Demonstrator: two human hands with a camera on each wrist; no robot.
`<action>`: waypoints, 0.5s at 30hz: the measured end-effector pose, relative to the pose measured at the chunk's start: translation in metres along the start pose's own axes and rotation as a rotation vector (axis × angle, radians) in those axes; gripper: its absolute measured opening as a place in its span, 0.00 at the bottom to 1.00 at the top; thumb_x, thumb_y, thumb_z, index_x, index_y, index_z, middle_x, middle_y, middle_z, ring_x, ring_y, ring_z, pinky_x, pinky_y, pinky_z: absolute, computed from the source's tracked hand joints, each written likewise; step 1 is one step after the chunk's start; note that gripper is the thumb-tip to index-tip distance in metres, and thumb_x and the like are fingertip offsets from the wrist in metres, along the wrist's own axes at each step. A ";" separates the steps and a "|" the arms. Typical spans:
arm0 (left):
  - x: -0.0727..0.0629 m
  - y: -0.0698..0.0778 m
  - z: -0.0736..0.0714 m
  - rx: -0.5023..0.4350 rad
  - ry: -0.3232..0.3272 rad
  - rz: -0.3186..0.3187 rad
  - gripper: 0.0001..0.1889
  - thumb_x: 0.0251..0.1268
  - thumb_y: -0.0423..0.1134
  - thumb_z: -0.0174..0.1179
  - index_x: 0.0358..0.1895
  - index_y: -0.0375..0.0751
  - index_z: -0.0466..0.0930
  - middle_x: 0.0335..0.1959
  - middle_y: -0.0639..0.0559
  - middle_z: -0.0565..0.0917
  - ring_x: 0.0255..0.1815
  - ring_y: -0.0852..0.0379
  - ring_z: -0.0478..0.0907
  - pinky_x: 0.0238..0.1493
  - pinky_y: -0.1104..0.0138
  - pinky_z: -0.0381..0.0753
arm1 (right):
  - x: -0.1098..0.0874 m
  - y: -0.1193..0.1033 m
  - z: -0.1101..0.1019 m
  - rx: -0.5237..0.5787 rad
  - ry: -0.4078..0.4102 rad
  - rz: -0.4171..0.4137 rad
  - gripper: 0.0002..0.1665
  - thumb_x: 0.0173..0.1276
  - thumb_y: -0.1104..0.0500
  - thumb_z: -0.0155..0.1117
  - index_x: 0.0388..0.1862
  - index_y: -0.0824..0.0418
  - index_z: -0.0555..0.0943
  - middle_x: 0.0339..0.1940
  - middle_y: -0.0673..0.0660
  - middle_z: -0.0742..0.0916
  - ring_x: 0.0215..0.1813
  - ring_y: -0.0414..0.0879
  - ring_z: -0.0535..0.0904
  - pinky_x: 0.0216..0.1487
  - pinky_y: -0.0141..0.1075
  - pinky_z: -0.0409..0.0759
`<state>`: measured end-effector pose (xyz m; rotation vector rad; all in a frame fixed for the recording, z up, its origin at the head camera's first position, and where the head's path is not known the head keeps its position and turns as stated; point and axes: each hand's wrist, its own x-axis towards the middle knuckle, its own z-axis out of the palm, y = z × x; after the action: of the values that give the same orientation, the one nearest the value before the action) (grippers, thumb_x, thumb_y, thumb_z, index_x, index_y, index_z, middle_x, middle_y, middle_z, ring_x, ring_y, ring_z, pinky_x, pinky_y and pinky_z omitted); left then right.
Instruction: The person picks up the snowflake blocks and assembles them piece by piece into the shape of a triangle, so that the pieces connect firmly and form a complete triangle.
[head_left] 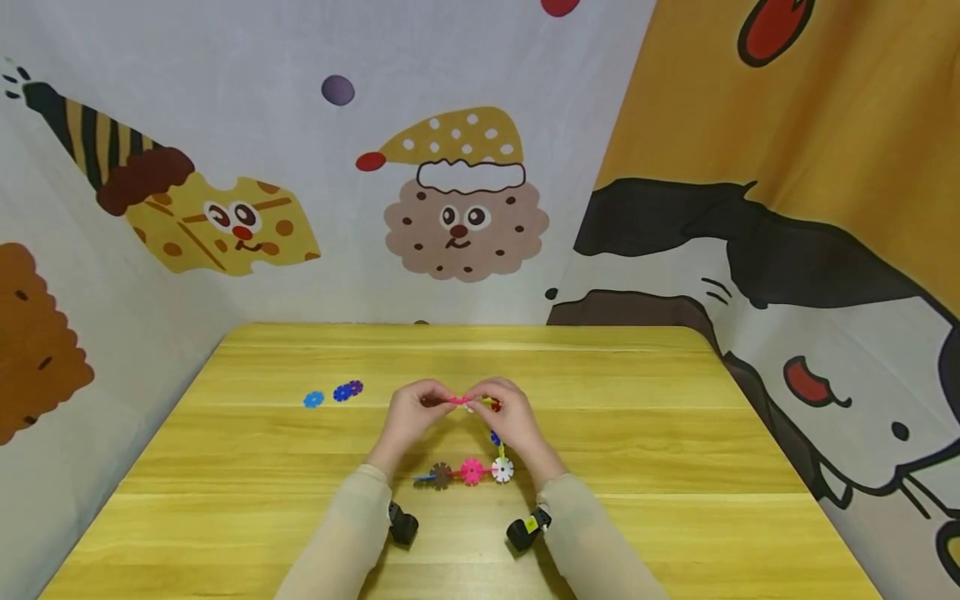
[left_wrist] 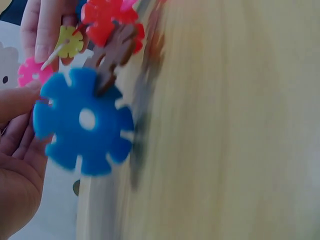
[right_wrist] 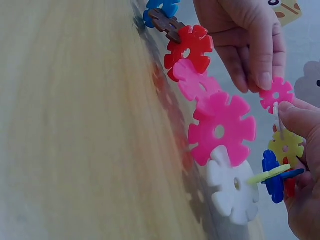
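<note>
My left hand (head_left: 412,417) pinches a small pink notched disc (right_wrist: 276,95) between thumb and fingertips. Beside it, my right hand (head_left: 513,417) grips a white disc (right_wrist: 278,120) seen edge-on, which meets the pink one. From there a chain of interlocking discs continues through a yellow disc (right_wrist: 287,147), a dark blue disc (right_wrist: 272,176) and a larger white disc (right_wrist: 232,192). Along the tabletop it runs on through a pink disc (head_left: 472,472), a red disc (right_wrist: 192,46), a brown disc (head_left: 441,476) and a blue disc (left_wrist: 82,142). My right fingers partly hide the links near them.
To the left on the wooden table (head_left: 247,467) lie a light blue disc (head_left: 313,400), a dark blue disc (head_left: 341,392) and a purple disc (head_left: 356,387), the latter two overlapping. Cartoon-printed curtains (head_left: 465,67) hang behind the table.
</note>
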<state>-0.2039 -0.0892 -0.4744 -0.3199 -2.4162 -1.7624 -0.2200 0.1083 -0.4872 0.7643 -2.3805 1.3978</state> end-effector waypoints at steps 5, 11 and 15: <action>-0.002 -0.009 -0.016 0.048 -0.014 0.010 0.10 0.57 0.27 0.70 0.43 0.33 0.85 0.36 0.48 0.87 0.37 0.54 0.83 0.42 0.65 0.83 | -0.001 0.002 0.000 0.015 0.023 -0.026 0.05 0.64 0.64 0.71 0.38 0.56 0.88 0.41 0.52 0.86 0.46 0.49 0.81 0.44 0.47 0.83; -0.005 -0.022 -0.053 0.141 0.028 -0.024 0.15 0.60 0.28 0.69 0.51 0.30 0.83 0.41 0.42 0.86 0.40 0.49 0.83 0.43 0.62 0.82 | -0.003 0.003 -0.002 0.016 0.036 -0.018 0.06 0.64 0.65 0.71 0.38 0.55 0.88 0.42 0.51 0.87 0.48 0.49 0.81 0.47 0.47 0.82; -0.010 -0.032 -0.082 0.186 0.050 -0.050 0.17 0.63 0.30 0.67 0.55 0.30 0.81 0.46 0.39 0.85 0.44 0.46 0.82 0.45 0.63 0.82 | -0.003 0.003 -0.003 0.010 0.038 -0.019 0.07 0.63 0.65 0.72 0.38 0.55 0.88 0.42 0.50 0.86 0.49 0.50 0.81 0.48 0.48 0.82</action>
<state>-0.2038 -0.1777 -0.4804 -0.1937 -2.5474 -1.5292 -0.2189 0.1132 -0.4890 0.7538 -2.3337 1.4049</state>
